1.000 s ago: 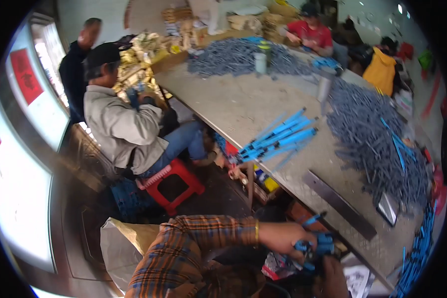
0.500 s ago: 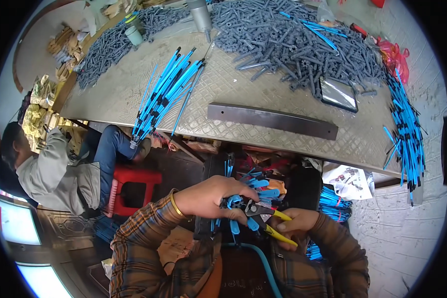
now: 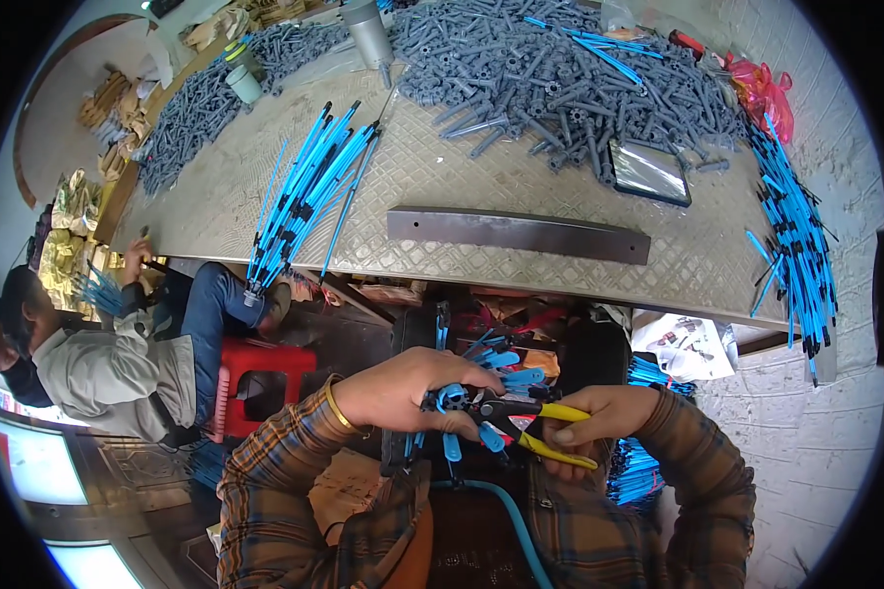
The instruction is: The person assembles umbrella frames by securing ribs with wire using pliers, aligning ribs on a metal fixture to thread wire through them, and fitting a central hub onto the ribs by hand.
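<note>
My left hand (image 3: 408, 388) grips a bunch of blue plastic tubes (image 3: 459, 398) in front of my chest. My right hand (image 3: 599, 417) holds yellow-handled pliers (image 3: 535, 432), whose dark jaws meet the tubes by my left fingers. Both sleeves are plaid. A blue hose (image 3: 501, 510) runs down over my lap. More blue tubes (image 3: 638, 461) stick out beside my right forearm.
A metal-topped table (image 3: 442, 187) ahead carries a flat steel bar (image 3: 518, 234), a fan of blue tubes (image 3: 309, 191), a heap of grey tubes (image 3: 570, 74), a small mirror-like tray (image 3: 646, 172) and blue tubes (image 3: 796, 245) at right. A seated person (image 3: 98, 353) works at left by a red stool (image 3: 255, 378).
My view has swung from looking along the table to looking down at my lap. Both hands have drawn together, with the pliers at the tube bunch.
</note>
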### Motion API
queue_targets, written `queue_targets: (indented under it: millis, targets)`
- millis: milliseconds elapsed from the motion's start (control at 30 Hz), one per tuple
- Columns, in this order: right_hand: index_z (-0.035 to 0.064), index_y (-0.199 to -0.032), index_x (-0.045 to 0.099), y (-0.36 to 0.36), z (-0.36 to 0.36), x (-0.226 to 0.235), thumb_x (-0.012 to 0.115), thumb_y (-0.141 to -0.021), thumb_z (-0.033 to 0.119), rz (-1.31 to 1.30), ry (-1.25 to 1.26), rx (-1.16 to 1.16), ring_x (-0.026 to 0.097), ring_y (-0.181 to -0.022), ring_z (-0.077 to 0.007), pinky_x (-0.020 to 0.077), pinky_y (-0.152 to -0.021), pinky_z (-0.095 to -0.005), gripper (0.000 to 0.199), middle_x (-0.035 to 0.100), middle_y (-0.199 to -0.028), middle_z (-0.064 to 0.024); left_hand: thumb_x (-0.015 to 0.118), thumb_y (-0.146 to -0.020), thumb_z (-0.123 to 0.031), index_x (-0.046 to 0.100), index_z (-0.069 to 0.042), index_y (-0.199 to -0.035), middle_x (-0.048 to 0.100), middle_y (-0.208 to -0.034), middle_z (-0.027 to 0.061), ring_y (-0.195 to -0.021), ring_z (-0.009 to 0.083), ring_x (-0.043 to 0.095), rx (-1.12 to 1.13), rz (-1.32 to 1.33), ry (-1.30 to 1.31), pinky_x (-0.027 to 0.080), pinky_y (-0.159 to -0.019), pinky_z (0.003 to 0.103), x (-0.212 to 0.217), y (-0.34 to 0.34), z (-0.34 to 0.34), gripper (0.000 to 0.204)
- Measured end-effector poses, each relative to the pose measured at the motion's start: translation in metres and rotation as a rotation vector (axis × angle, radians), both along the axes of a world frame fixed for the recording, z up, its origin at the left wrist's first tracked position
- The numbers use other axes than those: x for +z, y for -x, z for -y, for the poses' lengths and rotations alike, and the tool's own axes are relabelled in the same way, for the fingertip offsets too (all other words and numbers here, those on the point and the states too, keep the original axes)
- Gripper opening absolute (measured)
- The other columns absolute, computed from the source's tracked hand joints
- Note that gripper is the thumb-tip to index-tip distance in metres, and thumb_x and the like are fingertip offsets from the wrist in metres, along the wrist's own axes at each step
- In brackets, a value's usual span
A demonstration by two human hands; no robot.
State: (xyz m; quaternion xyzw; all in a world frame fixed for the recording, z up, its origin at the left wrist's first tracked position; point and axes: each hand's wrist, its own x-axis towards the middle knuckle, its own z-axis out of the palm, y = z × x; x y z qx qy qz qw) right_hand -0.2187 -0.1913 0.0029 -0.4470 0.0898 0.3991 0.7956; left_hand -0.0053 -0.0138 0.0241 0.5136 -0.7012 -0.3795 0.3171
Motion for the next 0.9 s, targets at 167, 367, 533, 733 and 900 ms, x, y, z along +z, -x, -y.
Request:
queue_targets:
  millis: [167,367,533,733,900]
  targets:
    - [-0.0018,-0.1,0.051,-0.002,-0.003,-0.012,0.045,-0.093,0.021,0.077,-0.011,0.015,0.061,-0.08,-0.0155,0.0512,-0.069,-0.0267,0.025,0.061,-0.091,-0.0113,0.073,-0.071,-0.027,0.056,-0.006,-0.11,0.06,-0.107,0.0136,-0.096,0.0304,0.058,-0.008,-0.004,-0.043,0.045,-0.082,0.037,0.004,-0.002,-0.001,0.047]
    - [0.0017,-0.106,0.049,-0.003,-0.025,-0.035,0.044,-0.093,0.029,0.223,0.038,-0.011,0.058,-0.069,-0.0103,0.0486,-0.061,-0.0231,0.03,0.058,-0.082,-0.0048,0.072,-0.072,-0.024,0.056,-0.006,-0.109,0.059,-0.109,0.0151,-0.098,0.0312,0.058,-0.048,-0.125,-0.101,0.045,-0.084,0.037,0.002,-0.01,-0.002,0.045]
    - [0.0,-0.103,0.051,0.002,-0.038,-0.037,0.045,-0.093,0.024,0.233,0.005,-0.112,0.053,-0.065,-0.0086,0.0458,-0.059,-0.0233,0.027,0.058,-0.081,-0.0043,0.071,-0.073,-0.022,0.056,-0.005,-0.109,0.06,-0.105,0.0152,-0.095,0.0315,0.059,-0.123,-0.129,-0.111,0.046,-0.081,0.037,0.004,-0.011,-0.003,0.043]
    - [0.0022,-0.107,0.048,0.011,-0.032,-0.019,0.046,-0.093,0.026,0.225,0.135,-0.062,0.052,-0.065,-0.0076,0.0455,-0.059,-0.0228,0.028,0.056,-0.079,-0.0023,0.071,-0.073,-0.023,0.055,-0.004,-0.108,0.06,-0.099,0.0149,-0.09,0.0314,0.059,-0.172,-0.06,-0.12,0.046,-0.076,0.037,0.003,-0.005,-0.001,0.042]
    - [0.0044,-0.1,0.049,0.015,-0.026,0.001,0.045,-0.092,0.036,0.251,0.324,-0.024,0.054,-0.064,-0.0104,0.0452,-0.056,-0.0251,0.032,0.055,-0.075,-0.0034,0.071,-0.073,-0.024,0.055,-0.004,-0.106,0.06,-0.097,0.0149,-0.088,0.0317,0.059,-0.159,0.025,-0.171,0.046,-0.074,0.037,0.003,0.0,0.0,0.042]
